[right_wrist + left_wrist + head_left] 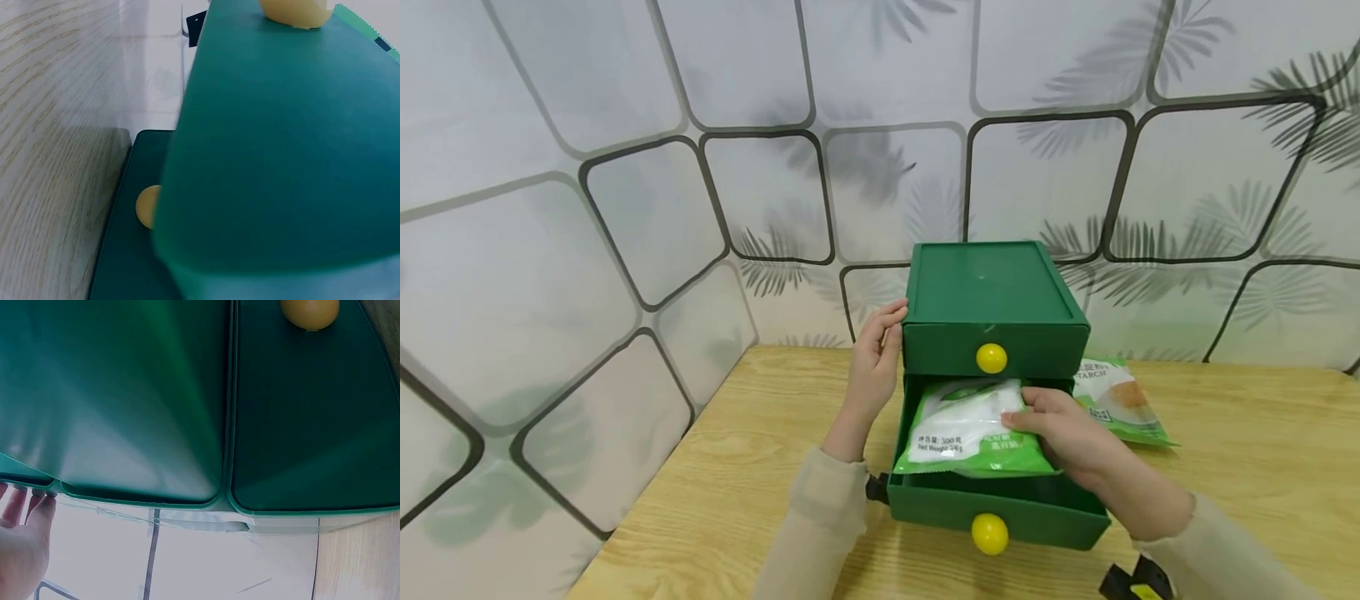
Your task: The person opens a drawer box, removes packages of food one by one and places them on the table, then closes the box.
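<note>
A green two-drawer box [996, 287] stands on the table with its lower drawer [1000, 512] pulled out. Lying partly in that drawer is a white and green bag [958, 429] marked 300 g, its near edge raised above the drawer front. My right hand [1067, 433] pinches the bag's right side, thumb on top; the fingers beneath are hidden. On the box's upper left side rests my left hand [876, 358], its fingers fairly straight; the left wrist view also shows this hand [25, 544] against the green edge. The right wrist view shows the drawer front [281, 144], not the hand.
A second green and white bag [1123, 400], marked STARCH, lies right of the box on the wooden table [722, 475]. Yellow knobs [991, 358] stick out from the drawer fronts. A patterned curtain [895, 192] hangs close behind the table.
</note>
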Available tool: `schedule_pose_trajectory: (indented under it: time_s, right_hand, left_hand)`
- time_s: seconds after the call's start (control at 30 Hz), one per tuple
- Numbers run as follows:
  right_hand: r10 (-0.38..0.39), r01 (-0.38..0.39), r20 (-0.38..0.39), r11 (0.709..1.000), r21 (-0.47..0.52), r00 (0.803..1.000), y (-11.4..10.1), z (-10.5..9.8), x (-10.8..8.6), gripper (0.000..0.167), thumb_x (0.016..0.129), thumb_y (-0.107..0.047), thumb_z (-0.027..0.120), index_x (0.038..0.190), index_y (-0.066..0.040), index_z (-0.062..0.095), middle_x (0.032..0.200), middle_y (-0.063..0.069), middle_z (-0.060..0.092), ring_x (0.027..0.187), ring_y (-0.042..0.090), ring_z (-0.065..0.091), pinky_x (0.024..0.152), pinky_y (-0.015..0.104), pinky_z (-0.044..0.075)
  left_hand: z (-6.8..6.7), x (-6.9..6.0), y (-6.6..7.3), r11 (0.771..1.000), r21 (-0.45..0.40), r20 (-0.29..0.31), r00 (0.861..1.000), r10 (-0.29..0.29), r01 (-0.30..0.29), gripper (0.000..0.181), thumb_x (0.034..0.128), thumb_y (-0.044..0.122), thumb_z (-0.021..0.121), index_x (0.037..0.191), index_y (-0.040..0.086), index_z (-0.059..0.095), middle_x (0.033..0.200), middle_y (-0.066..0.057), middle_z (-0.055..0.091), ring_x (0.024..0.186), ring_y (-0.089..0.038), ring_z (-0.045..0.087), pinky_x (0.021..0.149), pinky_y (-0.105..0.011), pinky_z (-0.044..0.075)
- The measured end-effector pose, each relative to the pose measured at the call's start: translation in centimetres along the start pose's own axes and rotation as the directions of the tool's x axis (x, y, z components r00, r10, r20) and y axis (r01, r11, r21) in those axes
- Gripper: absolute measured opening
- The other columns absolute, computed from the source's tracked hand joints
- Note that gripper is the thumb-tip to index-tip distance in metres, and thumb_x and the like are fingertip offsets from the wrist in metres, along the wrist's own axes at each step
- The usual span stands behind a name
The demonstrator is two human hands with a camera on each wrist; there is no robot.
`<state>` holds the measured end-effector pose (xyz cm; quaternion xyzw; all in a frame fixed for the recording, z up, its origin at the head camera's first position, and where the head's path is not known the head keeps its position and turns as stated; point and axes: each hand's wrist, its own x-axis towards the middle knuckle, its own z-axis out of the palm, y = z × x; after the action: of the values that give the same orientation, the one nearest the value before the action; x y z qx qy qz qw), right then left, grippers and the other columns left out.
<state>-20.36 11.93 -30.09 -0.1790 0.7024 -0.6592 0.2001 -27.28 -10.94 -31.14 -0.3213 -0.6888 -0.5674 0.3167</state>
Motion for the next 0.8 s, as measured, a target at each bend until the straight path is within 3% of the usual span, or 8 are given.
schedule_pose_trajectory:
  time_s: [0.3,0.53,0.67,0.8]
  right_hand:
    - [0.015,-0.016,0.055,1.0,0.019,0.998,-0.9,-0.7,-1.5,0.038,0.093,-0.012,0.045,0.12,0.012,0.034,0.093,0.006,0.061,0.076,0.014,0.061,0.066,0.027,0.05]
    - [0.02,-0.021,0.067,1.0,0.016,0.998,-1.4,-1.5,-2.8,0.039,0.092,-0.015,0.047,0.118,0.012,0.035,0.088,0.008,0.064,0.064,0.011,0.062,0.056,0.023,0.05]
    - [0.026,-0.029,0.065,0.999,0.038,0.998,-1.4,-2.0,-3.5,0.043,0.093,-0.014,0.046,0.121,0.014,0.03,0.093,0.009,0.062,0.071,0.015,0.063,0.06,0.027,0.051]
    - [0.01,-0.016,0.079,0.997,0.077,0.997,-1.4,-2.4,-4.1,0.035,0.093,-0.012,0.045,0.119,0.01,0.035,0.094,0.01,0.062,0.073,0.017,0.063,0.061,0.028,0.051]
  left_hand:
    - [0.1,0.2,0.1,1.0,-0.001,-0.002,1.0,-0.013,0.013,0.027,0.095,0.004,0.038,0.114,-0.01,0.052,0.124,-0.018,0.046,0.117,-0.023,0.04,0.088,-0.035,0.039]
    - [0.3,0.3,0.3,1.0,-0.005,-0.005,1.0,-0.031,0.031,0.026,0.0935,-0.001,0.038,0.113,-0.011,0.051,0.124,-0.021,0.045,0.117,-0.028,0.04,0.094,-0.039,0.035]
    - [0.3,0.3,1.8,0.999,-0.006,0.0,0.999,-0.05,0.05,0.026,0.0929,-0.005,0.037,0.113,-0.014,0.05,0.123,-0.025,0.044,0.117,-0.032,0.039,0.093,-0.041,0.036]
    - [0.4,0.4,3.0,0.998,0.006,-0.003,0.998,-0.062,0.062,0.025,0.0928,-0.005,0.037,0.111,-0.016,0.05,0.122,-0.026,0.044,0.116,-0.032,0.039,0.09,-0.041,0.038]
